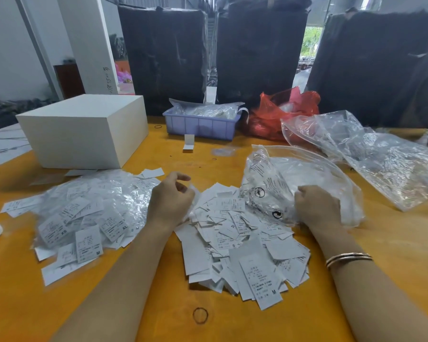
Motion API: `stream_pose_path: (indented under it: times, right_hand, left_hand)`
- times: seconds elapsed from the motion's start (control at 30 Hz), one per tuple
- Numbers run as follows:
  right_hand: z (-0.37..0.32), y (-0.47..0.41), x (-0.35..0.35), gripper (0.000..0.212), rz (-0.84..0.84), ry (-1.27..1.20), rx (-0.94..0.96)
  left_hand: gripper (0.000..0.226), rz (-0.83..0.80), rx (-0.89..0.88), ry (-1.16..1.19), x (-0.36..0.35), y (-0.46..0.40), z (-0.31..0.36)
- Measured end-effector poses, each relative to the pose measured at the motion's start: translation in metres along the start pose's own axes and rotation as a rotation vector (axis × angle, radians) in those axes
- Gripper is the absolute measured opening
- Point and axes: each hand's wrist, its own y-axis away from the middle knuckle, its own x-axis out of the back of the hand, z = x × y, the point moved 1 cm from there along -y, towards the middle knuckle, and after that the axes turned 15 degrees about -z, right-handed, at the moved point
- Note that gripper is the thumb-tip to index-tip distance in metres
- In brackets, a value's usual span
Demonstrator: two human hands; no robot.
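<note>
A loose heap of white paper size labels (pixel 242 245) lies on the orange table (pixel 158 304) in front of me. To its left sits a second heap of labels sealed in small clear bags (pixel 84 213). My left hand (pixel 169 201) hovers over the far left edge of the loose heap, fingers curled, pinching what looks like a small clear bag. My right hand (pixel 316 208) grips the crumpled clear zip bag (pixel 294 183) at the heap's right side.
A white box (pixel 84 129) stands at the back left. A purple tray (pixel 200 124) with bagged items, a red plastic bag (pixel 282 112) and more clear bags (pixel 381 154) lie at the back right. A rubber band (pixel 200 315) lies near the front edge.
</note>
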Motion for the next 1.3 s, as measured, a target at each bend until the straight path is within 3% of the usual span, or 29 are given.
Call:
stream_pose_path:
  times: [0.07, 0.2, 0.37, 0.6, 0.7, 0.93, 1.1, 1.3]
  right_hand:
    - [-0.002, -0.001, -0.003, 0.026, -0.079, 0.104, -0.03]
    - [-0.006, -0.001, -0.001, 0.023, 0.015, 0.081, -0.004]
    - [-0.007, 0.001, -0.001, 0.017, 0.129, 0.041, 0.007]
    - [-0.012, 0.002, -0.003, 0.011, 0.366, -0.091, 0.206]
    - [-0.013, 0.004, -0.003, 0.007, 0.37, -0.161, 0.244]
    - [-0.012, 0.004, 0.0, 0.025, 0.407, -0.351, 0.276]
    - [-0.007, -0.002, -0.005, 0.011, 0.307, -0.525, 0.221]
    - [-0.006, -0.004, -0.008, 0.016, 0.32, -0.588, 0.199]
  left_hand:
    - [0.026, 0.0, 0.104, -0.064, 0.003, 0.0, -0.003]
    - [0.037, -0.087, 0.241, -0.329, 0.002, 0.003, -0.006]
    - [0.041, -0.048, 0.184, -0.616, -0.004, 0.002, -0.008]
    - [0.029, -0.067, -0.163, -0.451, -0.029, 0.01, 0.007]
    - [0.026, -0.044, -0.245, -0.388, -0.033, 0.014, 0.012]
    - [0.025, -0.061, -0.254, -0.323, -0.034, 0.015, 0.015]
    - [0.025, -0.084, -0.238, -0.257, -0.034, 0.015, 0.017]
    - [0.025, -0.102, -0.227, -0.22, -0.034, 0.015, 0.017]
